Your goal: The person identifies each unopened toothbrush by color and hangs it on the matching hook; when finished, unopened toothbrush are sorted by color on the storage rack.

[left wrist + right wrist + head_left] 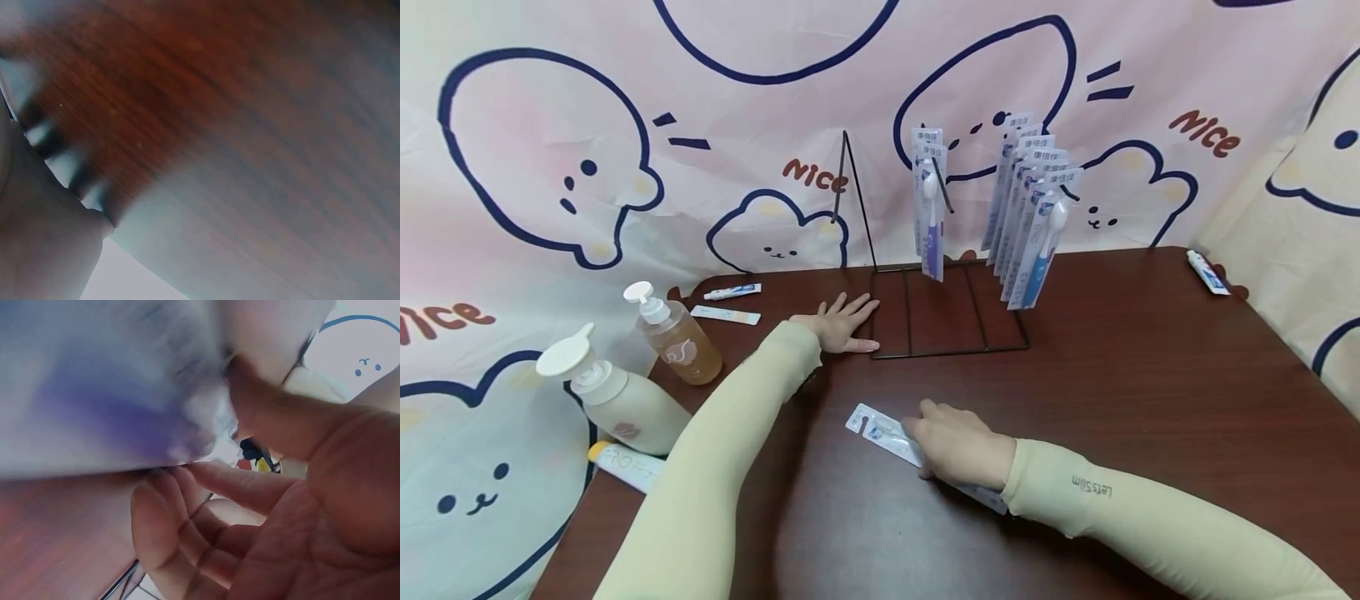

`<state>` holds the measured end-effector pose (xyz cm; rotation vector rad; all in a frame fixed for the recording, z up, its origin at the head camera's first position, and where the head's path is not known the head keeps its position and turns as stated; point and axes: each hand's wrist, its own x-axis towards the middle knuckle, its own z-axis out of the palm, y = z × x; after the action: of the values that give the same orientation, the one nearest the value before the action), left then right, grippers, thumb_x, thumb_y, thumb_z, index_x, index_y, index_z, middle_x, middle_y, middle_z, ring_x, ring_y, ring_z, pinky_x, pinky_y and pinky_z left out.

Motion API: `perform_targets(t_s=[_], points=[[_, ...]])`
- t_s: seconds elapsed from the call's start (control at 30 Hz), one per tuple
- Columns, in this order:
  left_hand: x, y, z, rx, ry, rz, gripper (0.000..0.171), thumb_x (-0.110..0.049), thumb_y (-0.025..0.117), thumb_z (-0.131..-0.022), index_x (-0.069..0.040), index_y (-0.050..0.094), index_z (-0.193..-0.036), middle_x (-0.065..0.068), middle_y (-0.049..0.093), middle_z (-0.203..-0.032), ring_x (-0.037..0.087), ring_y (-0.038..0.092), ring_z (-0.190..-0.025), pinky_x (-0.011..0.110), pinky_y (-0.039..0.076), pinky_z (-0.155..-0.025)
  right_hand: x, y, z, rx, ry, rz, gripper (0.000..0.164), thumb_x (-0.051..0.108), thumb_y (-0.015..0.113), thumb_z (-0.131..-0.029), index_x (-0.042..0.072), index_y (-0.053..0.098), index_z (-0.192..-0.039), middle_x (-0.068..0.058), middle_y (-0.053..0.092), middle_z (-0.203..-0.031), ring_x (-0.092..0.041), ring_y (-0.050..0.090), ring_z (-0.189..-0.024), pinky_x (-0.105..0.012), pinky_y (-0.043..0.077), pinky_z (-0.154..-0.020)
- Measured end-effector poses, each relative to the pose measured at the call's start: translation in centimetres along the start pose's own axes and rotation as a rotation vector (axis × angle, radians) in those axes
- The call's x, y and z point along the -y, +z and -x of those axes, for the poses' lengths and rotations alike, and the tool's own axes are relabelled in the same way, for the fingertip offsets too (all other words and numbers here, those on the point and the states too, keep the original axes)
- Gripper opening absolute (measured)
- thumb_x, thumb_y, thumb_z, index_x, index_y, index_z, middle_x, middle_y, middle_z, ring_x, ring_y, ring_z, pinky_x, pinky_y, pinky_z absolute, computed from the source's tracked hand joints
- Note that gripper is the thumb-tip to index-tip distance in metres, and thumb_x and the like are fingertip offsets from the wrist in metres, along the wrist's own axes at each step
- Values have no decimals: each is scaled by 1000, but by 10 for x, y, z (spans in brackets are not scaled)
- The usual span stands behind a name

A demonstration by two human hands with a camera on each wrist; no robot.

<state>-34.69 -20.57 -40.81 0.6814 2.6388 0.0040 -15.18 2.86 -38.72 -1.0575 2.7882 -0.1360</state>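
Note:
My right hand (pixel 958 446) pinches a packaged toothbrush (pixel 889 433) between thumb and fingers, low over the table's front middle. The clear pack slants, its hook-hole end pointing to the back left. Close up in the right wrist view, the pack is blurred with a purple patch, and the thumb lies along one side. My left hand (pixel 842 323) lies palm down with fingers spread, fingertips right at the left side of a black wire display rack (pixel 951 353). On the rack's hooks hang a few packs with a purple toothbrush (pixel 932 221) in front and several more behind a blue toothbrush (pixel 1042 254).
At the left stand an amber pump bottle (pixel 688 342) and a white pump bottle (pixel 636 417). A yellow-capped tube (pixel 628 467) lies before them. Two small tubes, one blue-white (pixel 733 292) and one pale (pixel 726 315), lie behind; another tube (pixel 1208 273) is at the far right edge.

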Motion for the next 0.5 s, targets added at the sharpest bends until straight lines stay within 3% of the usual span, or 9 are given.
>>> perform_targets(t_s=[0.1,0.2,0.4,0.5], points=[[1,1,1,-2,2,8,91,-74,35,-81,-27,-3,-149,-2,-9,-153,35,-7,-137,58,4,-104,-7,0,4,-3,20,-32,51,15,80,-65,14,60,-112,-4,52,-83,-21,54,-76,-36,45,-54],[1,1,2,-2,7,14,90,-73,35,-82,-26,-3,-149,-1,-9,-153,36,-6,-137,58,5,-104,-16,-3,9,6,53,-53,55,16,82,-63,15,58,-112,-2,53,-85,-19,54,-78,-35,45,-58],[1,1,2,-2,13,13,90,-73,34,-82,-26,-3,-149,-1,-10,-153,35,-6,-137,58,5,-104,-37,-21,23,10,85,-103,28,18,79,-69,18,59,-88,6,50,-75,-12,49,-69,-33,42,-58],[1,1,2,-6,14,15,89,-73,34,-82,-27,-4,-148,-2,-10,-153,34,-7,-137,58,4,-104,-48,-39,29,-78,77,-181,22,21,76,-74,22,58,-87,10,53,-74,-9,49,-64,-30,41,-58]])
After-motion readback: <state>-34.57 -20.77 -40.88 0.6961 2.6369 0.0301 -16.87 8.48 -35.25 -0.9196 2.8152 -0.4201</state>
